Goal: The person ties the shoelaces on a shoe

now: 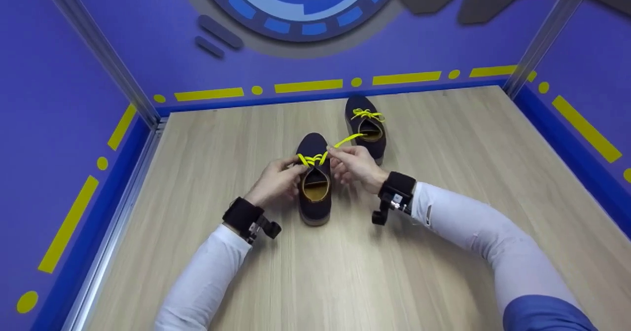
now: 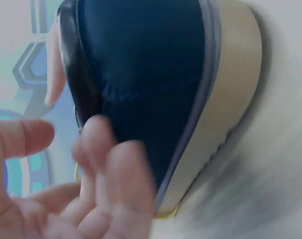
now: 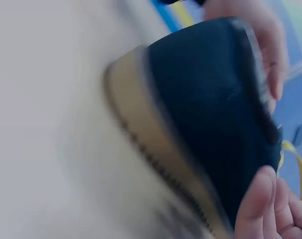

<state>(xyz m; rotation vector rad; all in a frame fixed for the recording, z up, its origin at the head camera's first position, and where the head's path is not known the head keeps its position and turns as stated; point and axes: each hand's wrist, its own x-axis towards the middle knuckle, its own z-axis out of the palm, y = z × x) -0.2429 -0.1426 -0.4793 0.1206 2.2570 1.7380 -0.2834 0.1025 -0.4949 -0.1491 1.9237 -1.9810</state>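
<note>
Dark shoe point(image 1: 315, 190) mid-frame, sides part-hidden by hands; toe to top, long axis approx vert. L hand point(image 1: 277, 180) at its left, fingers blurred in L wrist view, can't tell if pinching; R hand point(image 1: 362, 165), opp. side, pinches yellow lace point(image 1: 348, 139)

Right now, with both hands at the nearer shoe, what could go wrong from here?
The yellow lace is pinched in the right hand's fingertips, so it might slip free. In the head view its loose end stretches across the farther shoe's opening; it could catch there, though contact is unclear. A hard sideways pull might also turn the nearer shoe, as I can't tell whether the left hand beside it is steadying it.
</note>
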